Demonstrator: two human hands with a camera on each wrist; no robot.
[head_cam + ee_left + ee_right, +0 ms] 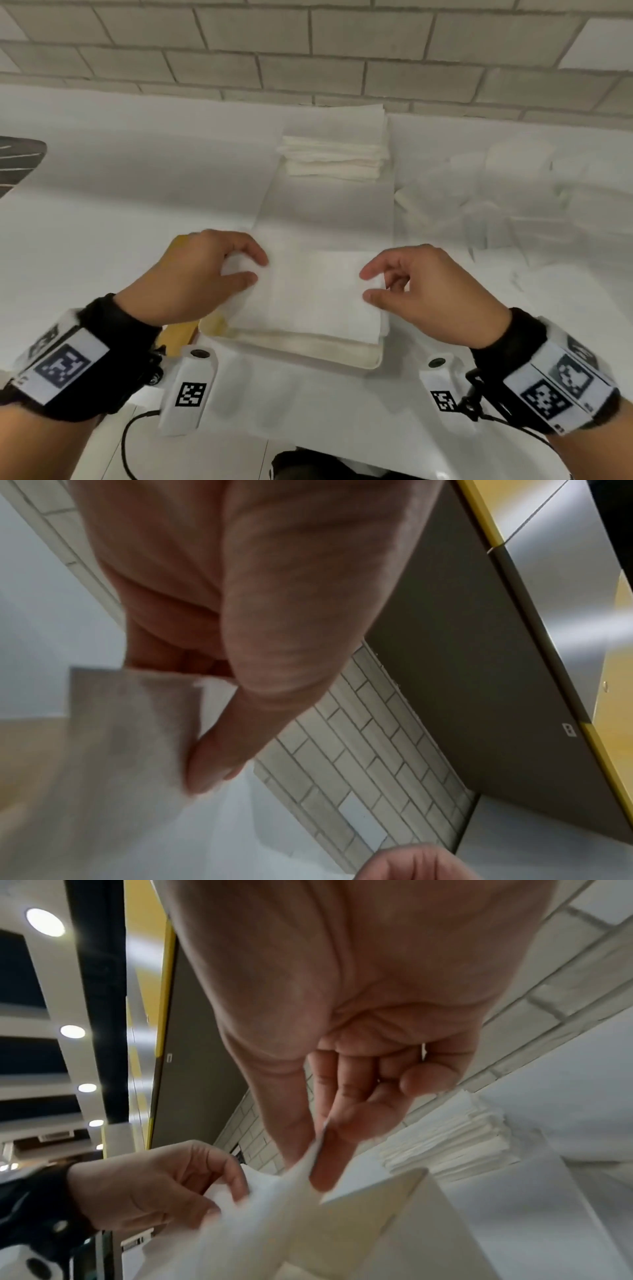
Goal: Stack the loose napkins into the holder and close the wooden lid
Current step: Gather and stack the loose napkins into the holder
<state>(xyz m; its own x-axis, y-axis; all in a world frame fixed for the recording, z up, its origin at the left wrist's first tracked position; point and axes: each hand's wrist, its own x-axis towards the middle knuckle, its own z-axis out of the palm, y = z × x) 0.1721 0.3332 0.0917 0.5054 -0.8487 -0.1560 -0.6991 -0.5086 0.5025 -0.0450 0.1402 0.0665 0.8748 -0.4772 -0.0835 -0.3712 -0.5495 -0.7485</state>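
Both hands are on one white napkin (308, 291), low in the middle of the head view. Left hand (191, 277) pinches its left edge between thumb and fingers (253, 255), right hand (424, 291) pinches the right edge the same way. It's sitting over the white holder (363, 358) on the worktop (137, 192). Another napkin stack (334, 157) sits further up the frame, near the tiled wall (308, 51).

Both forearms were extended fwd, palms down. L hand (202, 274) was held w/ thumb and fingers (255, 255) curled in a pinch; R hand (424, 291) likewise, thumb opp. index. Black straps w/ marker tags were worn on both wrists.
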